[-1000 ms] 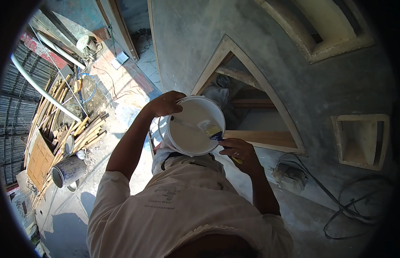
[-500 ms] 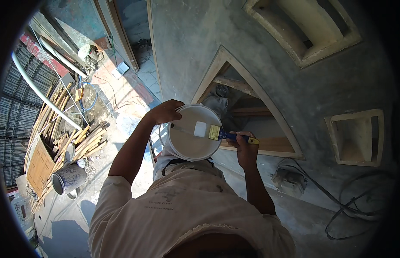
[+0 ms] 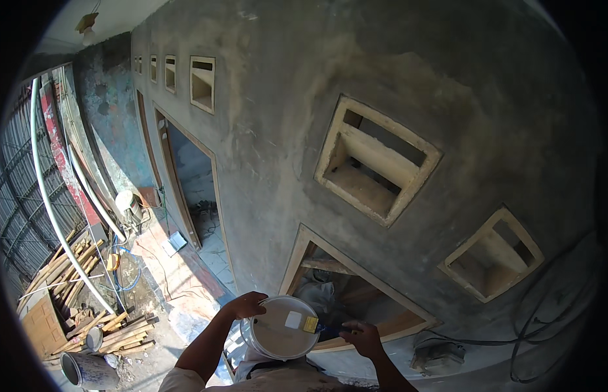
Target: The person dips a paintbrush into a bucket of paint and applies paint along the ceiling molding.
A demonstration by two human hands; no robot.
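My left hand (image 3: 247, 305) is closed on the rim of a white bucket (image 3: 253, 343) held in front of my body. Pale, creamy paint (image 3: 278, 335) shows inside it. A paintbrush (image 3: 310, 325) with a yellow ferrule and dark blue handle reaches over the bucket's right side, its white-tipped bristles above or at the paint; I cannot tell if they touch it. At the right, my right hand (image 3: 362, 338) is closed around the handle, whose end is hidden by the fingers.
A grey plastered wall (image 3: 264, 163) holds a framed vent opening (image 3: 382, 160), a smaller one (image 3: 492, 255) and a wood-framed window opening (image 3: 362, 294). Dark cables (image 3: 513, 340) hang at right. Leftward are a doorway (image 3: 189, 176), bamboo poles (image 3: 121, 336) and a paint-stained bucket (image 3: 88, 371).
The view has tilted up toward the wall, so the bucket and both hands sit lower in the picture. The left hand still grips the bucket and the right hand the brush.
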